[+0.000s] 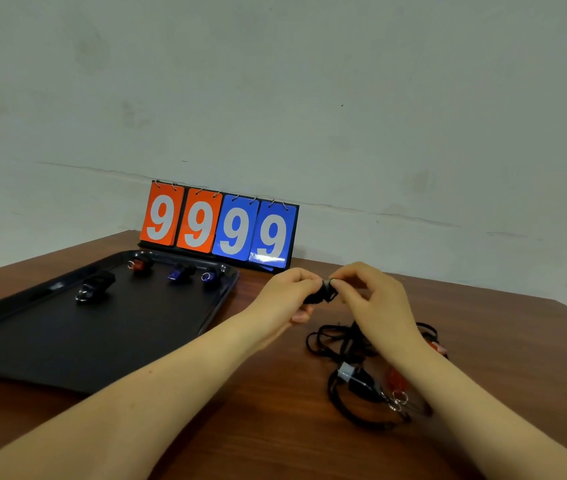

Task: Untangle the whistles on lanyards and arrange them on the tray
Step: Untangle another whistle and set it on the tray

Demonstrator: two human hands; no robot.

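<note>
A black tray [67,341] lies at the left of the brown table and carries several whistles: a black one [96,285], a red one [140,264], a blue one [180,271] and another blue one [211,277]. Above the table, right of the tray, my left hand [282,299] and my right hand [368,299] both pinch a small black whistle [327,287] with its bundled cord between them. Below my right wrist a tangle of black lanyards [337,344] lies on the table with a black whistle [360,379] and a red whistle [398,379] in it.
A flip scoreboard [219,225] with orange and blue cards reading 9999 stands at the table's far edge against the wall. Bare brown tabletop [275,427] spreads between my forearms.
</note>
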